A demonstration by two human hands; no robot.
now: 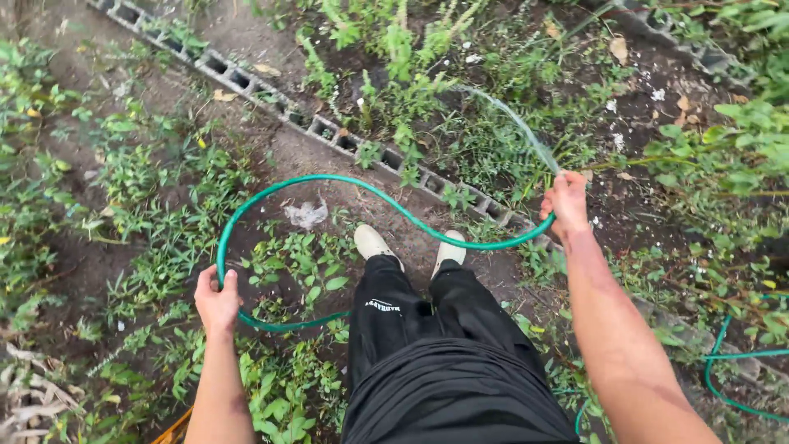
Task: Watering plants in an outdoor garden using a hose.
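A green garden hose (329, 182) curves in a loop over the dirt in front of my feet. My right hand (565, 200) grips the hose's end, and a thin jet of water (516, 125) arcs from it up and left over the planted bed. My left hand (216, 298) holds the hose lower on the loop, at the left, above weeds. My legs in black trousers and pale shoes (371, 243) stand between the two hands.
A row of grey hollow concrete blocks (329, 131) runs diagonally, edging the bed of green plants (411, 74). Low weeds cover the ground at left. More green hose (723, 362) lies at the right edge. A pale scrap (306, 214) lies on the dirt.
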